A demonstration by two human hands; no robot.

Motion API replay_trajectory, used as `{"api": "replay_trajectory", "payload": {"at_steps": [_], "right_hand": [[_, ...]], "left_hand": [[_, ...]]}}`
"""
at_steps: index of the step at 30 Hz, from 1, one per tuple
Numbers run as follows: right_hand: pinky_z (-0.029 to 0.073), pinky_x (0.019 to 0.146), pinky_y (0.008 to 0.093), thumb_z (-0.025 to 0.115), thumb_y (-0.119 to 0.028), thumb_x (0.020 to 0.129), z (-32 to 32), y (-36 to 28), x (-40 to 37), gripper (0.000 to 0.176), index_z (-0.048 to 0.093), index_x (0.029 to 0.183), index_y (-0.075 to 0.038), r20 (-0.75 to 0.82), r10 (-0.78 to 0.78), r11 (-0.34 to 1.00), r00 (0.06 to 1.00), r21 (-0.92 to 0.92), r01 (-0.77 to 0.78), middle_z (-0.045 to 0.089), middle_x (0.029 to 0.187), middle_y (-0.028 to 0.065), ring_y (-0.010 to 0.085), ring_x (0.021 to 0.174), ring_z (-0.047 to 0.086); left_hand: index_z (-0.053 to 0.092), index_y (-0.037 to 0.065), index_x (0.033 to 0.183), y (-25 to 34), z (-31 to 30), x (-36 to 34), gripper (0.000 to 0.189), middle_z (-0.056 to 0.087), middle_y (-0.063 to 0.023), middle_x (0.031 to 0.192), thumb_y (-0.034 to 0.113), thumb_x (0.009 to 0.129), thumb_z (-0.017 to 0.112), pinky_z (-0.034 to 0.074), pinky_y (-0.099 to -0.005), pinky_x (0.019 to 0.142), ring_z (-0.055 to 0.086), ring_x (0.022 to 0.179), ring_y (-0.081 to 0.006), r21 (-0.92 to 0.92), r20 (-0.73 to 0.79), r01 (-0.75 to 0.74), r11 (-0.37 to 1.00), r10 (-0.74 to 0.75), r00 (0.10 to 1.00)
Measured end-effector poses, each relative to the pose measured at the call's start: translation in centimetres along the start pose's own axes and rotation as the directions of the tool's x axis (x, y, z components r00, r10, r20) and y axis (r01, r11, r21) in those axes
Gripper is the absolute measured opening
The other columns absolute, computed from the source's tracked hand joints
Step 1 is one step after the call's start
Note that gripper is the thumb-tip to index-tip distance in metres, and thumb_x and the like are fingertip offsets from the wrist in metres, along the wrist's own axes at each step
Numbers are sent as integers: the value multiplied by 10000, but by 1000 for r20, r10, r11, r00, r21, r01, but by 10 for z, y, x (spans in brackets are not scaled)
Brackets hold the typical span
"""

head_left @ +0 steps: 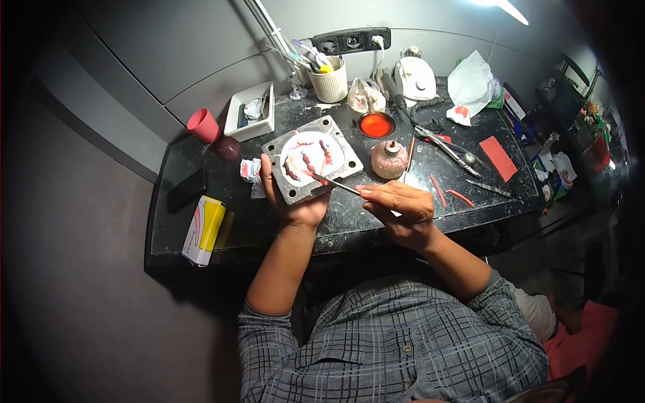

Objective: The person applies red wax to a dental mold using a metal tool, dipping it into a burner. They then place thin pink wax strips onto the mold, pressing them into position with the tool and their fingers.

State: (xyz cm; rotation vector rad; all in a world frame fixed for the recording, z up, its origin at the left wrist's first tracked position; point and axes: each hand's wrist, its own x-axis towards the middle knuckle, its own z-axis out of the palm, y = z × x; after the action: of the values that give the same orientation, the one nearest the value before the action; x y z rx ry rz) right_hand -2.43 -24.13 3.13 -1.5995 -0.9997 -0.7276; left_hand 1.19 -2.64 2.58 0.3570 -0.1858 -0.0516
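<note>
My left hand [301, 211] is wrapped round the near left side of a square grey metal dental flask [338, 131], holding it tilted above the desk. Inside the flask is a round bed of white plaster [340, 159] with dark red, curved wax pieces [308, 160] in it. A thin metal wax knife [342, 186] is pinched in my right hand [406, 205]. Its tip, with red wax by it, meets the near edge of the plaster. Just beyond my right hand stands a pinkish round spirit burner [390, 163]. Red wax strips [438, 191] lie to the right.
Behind the flask sits a dish of glowing red liquid [376, 125]. A red wax sheet [498, 159] and metal tools [457, 153] are at right. A white tray [233, 121], a red cup [203, 126] and a yellow-white box [205, 232] stand left. Another person's pink garment [591, 342] shows at lower right.
</note>
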Motion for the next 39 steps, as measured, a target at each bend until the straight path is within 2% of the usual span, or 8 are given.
{"api": "replay_trajectory", "payload": {"at_steps": [9,15,21,28,30,32,35,39], "right_hand": [[577,739,329,799,16,847,2,1,8,277,766,1120,-13,19,7,999,1000,44,-8,782,1067,152,265,889,774],[592,774,335,795,32,840,-15,0,-6,259,759,1096,13,-2,-21,1000,1000,23,21,779,1076,167,274,921,773],[550,707,266,688,44,940,-66,16,-10,106,745,1030,39,-183,312,948,932,-7,-318,750,992,131,171,818,698],[479,588,208,659,-61,1012,-83,43,-10,122,743,1078,-3,-271,394,911,878,-12,-412,743,1031,65,48,667,582],[470,572,206,662,-64,1011,-84,44,-11,123,744,1084,-9,-269,396,911,878,-5,-413,744,1042,52,43,643,574],[507,626,223,626,-64,1033,-85,41,-10,131,713,1094,13,-229,429,896,874,-12,-443,734,1093,88,90,817,644],[466,582,202,652,-48,1013,-82,40,-9,121,739,1081,0,-271,394,915,878,27,-402,745,1052,62,45,662,581],[512,657,226,614,12,1011,-70,17,-2,123,728,1054,29,-233,358,933,904,119,-339,746,1071,86,89,781,638]], "left_hand": [[562,123,1441,2,-5,1,750,613,-78,1408,697,963,490,473,-525,1073,575,1292,-302,-122,80,91,988,-81,993],[565,125,1435,0,-1,2,741,610,-83,1410,689,958,509,443,-545,1101,567,1300,-317,7,-22,-7,1000,7,1000],[567,121,1431,1,3,0,741,595,-75,1425,683,951,522,412,-559,1123,537,1330,-324,-1,-26,18,1000,-18,999],[578,125,1421,1,4,0,717,601,-55,1416,663,950,540,411,-536,1121,541,1323,-291,35,-75,13,999,-11,997],[578,124,1421,1,4,1,716,602,-54,1415,661,949,543,410,-534,1123,541,1323,-290,36,-79,13,999,-10,997],[579,123,1421,0,4,2,715,603,-53,1415,658,949,547,409,-532,1124,541,1323,-289,35,-83,10,999,-7,997],[584,120,1414,0,3,1,711,604,-51,1414,656,948,551,406,-532,1128,542,1321,-287,28,-61,19,999,-17,998],[588,118,1410,-1,4,1,709,606,-51,1413,654,946,558,403,-533,1130,543,1321,-284,38,-87,10,999,-7,996]]}}
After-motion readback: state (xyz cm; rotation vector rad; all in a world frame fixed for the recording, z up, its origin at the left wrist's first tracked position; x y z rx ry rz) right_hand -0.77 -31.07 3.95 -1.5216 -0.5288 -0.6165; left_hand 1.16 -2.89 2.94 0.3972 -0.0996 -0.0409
